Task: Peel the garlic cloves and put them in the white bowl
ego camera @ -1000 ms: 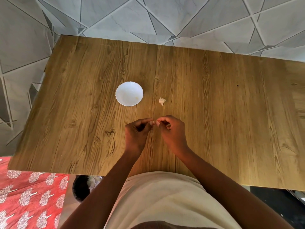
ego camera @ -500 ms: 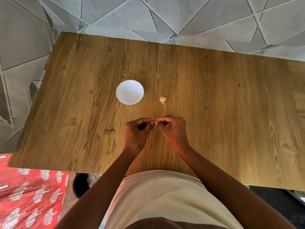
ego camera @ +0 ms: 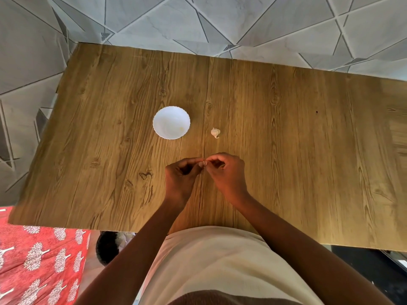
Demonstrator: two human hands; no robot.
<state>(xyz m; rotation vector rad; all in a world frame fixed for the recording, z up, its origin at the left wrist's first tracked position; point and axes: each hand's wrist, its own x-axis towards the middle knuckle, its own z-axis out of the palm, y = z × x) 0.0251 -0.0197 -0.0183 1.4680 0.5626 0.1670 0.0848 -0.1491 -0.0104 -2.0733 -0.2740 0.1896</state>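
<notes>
Both hands unmoved, left hand [ego camera: 181,176] and right hand [ego camera: 226,171] pinching something tiny, mostly hidden.

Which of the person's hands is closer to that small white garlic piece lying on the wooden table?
Right hand, just below the small white garlic piece; left hand sits further, below-left.

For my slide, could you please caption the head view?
Both hands pinch a garlic clove near a white bowl and garlic.
</notes>
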